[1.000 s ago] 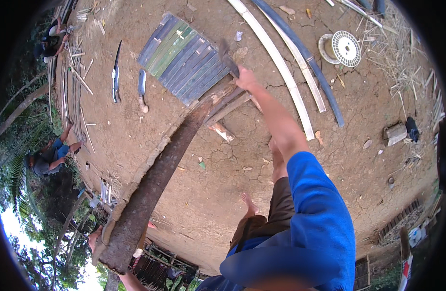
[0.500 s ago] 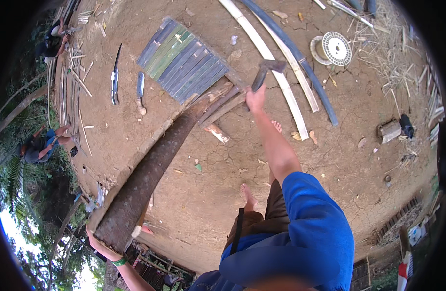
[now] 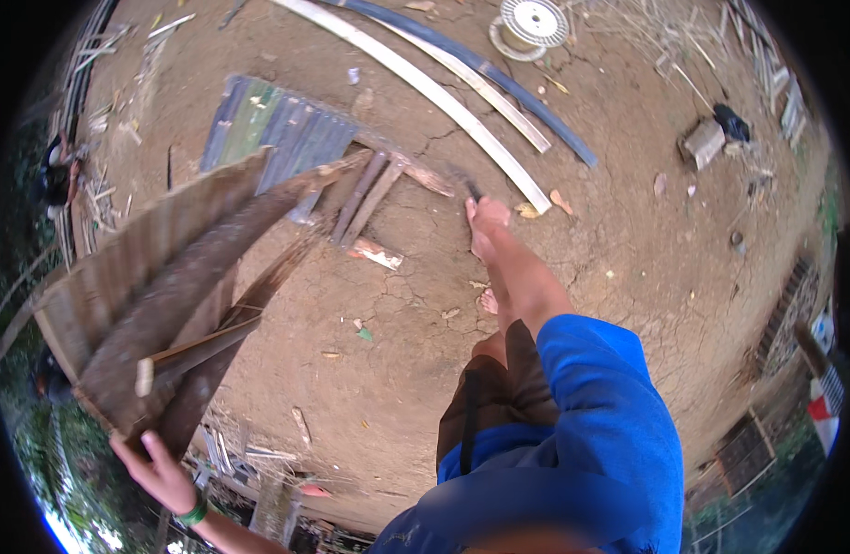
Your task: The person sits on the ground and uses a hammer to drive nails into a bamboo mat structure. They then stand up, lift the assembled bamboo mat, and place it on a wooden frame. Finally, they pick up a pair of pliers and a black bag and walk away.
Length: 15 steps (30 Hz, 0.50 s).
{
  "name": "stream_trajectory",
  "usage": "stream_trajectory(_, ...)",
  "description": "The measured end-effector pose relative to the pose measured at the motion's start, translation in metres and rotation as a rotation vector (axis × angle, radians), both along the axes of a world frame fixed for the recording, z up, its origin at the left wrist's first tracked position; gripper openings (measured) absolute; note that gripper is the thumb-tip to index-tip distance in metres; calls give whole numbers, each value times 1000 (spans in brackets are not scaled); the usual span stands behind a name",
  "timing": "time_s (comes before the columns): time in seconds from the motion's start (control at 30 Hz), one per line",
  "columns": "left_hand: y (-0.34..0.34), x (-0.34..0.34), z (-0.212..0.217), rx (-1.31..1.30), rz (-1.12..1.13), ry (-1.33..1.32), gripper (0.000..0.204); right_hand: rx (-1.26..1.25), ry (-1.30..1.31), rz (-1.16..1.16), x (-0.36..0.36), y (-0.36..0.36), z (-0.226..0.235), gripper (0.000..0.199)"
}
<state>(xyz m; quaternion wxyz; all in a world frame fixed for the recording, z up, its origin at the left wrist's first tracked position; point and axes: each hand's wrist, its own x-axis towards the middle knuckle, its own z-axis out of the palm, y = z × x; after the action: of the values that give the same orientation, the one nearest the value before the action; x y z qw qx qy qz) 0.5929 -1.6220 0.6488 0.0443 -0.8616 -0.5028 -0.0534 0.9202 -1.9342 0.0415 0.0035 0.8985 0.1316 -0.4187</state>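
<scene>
At the left stands a wooden piece of furniture like a bench (image 3: 157,277), with a plank panel, thick dark beams and legs. It is tilted compared with a moment ago. My left hand (image 3: 166,475), wearing a green wristband, has its fingers spread by the lower end of the bench; its fingertips are at or close to the wood. My right hand (image 3: 489,217) is closed round the handle of a hatchet (image 3: 471,187), whose head is smeared by motion. The hatchet is just right of the bench's far leg end (image 3: 425,177).
A slatted panel (image 3: 277,129) of dark and green strips lies behind the bench. Long pale strips (image 3: 425,83) and a dark pipe (image 3: 536,111) stretch across the dirt ground at the back. A white spool (image 3: 534,23) stands back right, a wood block (image 3: 706,145) right. My bare foot (image 3: 488,301) is near.
The bench has turned over, showing its plank panel and more legs. My left hand has opened and moved down-left. My right hand has lowered slightly with the hatchet, which is now blurred.
</scene>
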Motion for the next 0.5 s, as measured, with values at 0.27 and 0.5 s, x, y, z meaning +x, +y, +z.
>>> stream_trajectory(0.27,85,-80,41,283,-415,499,49,-301,-425,-368,75,-227,-107,56)
stream_trajectory(0.5,37,-18,8,82,-307,75,45,166,-618,-369,45,-262,-61,64)
